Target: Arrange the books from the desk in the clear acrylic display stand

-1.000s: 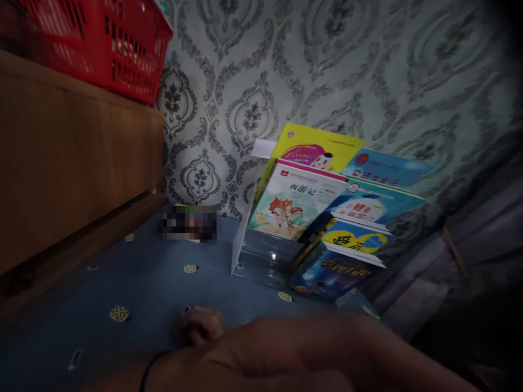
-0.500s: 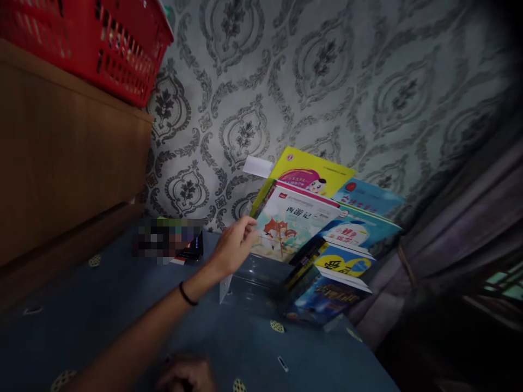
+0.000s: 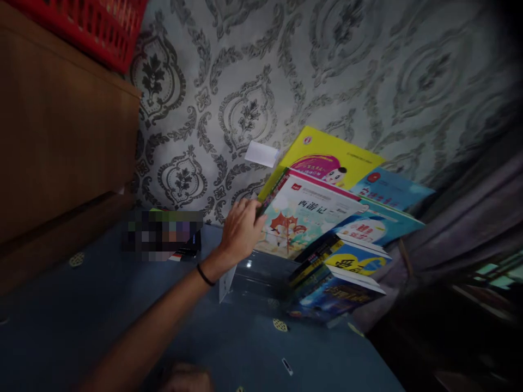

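My left hand [image 3: 242,231] is at the left edge of an upright picture book [image 3: 310,215] with a pale cover and a red fox-like figure. Its thumb lies by the front cover and its fingers curl round the spine side; the fingertips are hidden. Behind that book stands a taller yellow book [image 3: 347,149]. To the right are blue picture books [image 3: 398,188], a thick blue-and-yellow book [image 3: 362,258] and a dark blue book [image 3: 339,294] in front. My right hand [image 3: 188,378] shows only as a dark blur at the bottom edge, its fingers unclear.
A white upright plate [image 3: 225,284] stands below my left wrist. A white tab [image 3: 261,154] sticks out beside the yellow book. At left lie a partly pixelated pile [image 3: 163,234], a wooden cabinet [image 3: 69,125] and a red basket [image 3: 110,32]. A curtain [image 3: 441,245] hangs at right.
My left hand has moved slightly right, closing round the left edge of the pale book. The view has shifted, so the books appear further right. My right hand sits lower in the picture.
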`<state>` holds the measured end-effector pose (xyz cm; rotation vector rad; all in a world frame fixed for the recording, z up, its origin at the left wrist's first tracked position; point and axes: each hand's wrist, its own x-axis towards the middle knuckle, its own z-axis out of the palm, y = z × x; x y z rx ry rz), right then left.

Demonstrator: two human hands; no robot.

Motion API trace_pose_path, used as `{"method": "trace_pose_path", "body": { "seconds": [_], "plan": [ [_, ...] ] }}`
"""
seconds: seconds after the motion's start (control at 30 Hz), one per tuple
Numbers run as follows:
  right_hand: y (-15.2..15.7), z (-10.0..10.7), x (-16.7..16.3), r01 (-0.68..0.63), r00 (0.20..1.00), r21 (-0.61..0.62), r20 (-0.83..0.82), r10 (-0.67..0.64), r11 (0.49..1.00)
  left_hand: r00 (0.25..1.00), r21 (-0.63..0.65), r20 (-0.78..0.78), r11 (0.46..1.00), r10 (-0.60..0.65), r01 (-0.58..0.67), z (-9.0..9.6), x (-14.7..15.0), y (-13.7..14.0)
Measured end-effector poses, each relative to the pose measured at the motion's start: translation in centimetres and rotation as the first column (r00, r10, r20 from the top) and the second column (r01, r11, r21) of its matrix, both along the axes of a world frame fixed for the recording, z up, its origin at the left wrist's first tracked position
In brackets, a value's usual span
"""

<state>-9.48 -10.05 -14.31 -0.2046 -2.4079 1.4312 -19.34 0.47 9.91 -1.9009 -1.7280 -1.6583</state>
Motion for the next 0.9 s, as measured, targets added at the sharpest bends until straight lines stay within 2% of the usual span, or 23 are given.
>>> {"method": "trace_pose_path", "body": {
  "seconds": [0.1,0.2,0.27,0.33,0.4,0.43,0.53,0.67,0.9],
  "plan": [
    [-2.1,1.9,0.6,0.181,0.973,-0.085,-0.128,-0.190,0.980,0.999,-0.013,-0.032,1.000,-0.021,0.020,-0.6,-1.6,-0.1],
    [-3.5,4.4,0.8,0.218,0.968,-0.120,-0.101,-0.230,0.969,0.987,-0.116,-0.155,0.992,0.031,-0.049,-2.2,-5.2,-0.9],
    [-3.8,5.7,0.8,0.222,0.968,-0.133,-0.091,-0.235,0.966,0.952,-0.243,-0.291,0.955,0.097,-0.171,-3.8,-8.2,-2.0],
    [-3.8,6.4,0.6,0.212,0.971,-0.139,-0.078,-0.224,0.967,0.897,-0.363,-0.417,0.877,0.149,-0.315,-5.5,-11.1,-3.4],
    [-3.8,6.7,0.6,0.207,0.973,-0.139,-0.075,-0.219,0.968,0.862,-0.533,-0.500,0.756,0.080,-0.379,-7.1,-13.5,-4.8],
    [-3.9,6.7,0.5,0.209,0.973,-0.138,-0.076,-0.220,0.968,0.860,-0.627,-0.510,0.685,0.000,-0.372,-7.8,-14.4,-5.4],
    [-3.9,6.8,0.5,0.217,0.970,-0.132,-0.082,-0.229,0.967,0.832,-0.695,-0.545,0.614,-0.109,-0.375,-9.3,-16.0,-6.7],
    [-4.0,6.9,0.5,0.228,0.969,-0.132,-0.061,-0.237,0.965,0.775,-0.675,-0.615,0.608,-0.149,-0.419,-9.7,-16.3,-7.3],
    [-4.0,7.2,0.4,0.219,0.973,-0.099,-0.046,-0.225,0.971,0.681,-0.606,-0.713,0.634,-0.165,-0.480,-7.8,-15.5,-8.4]
  ]
}}
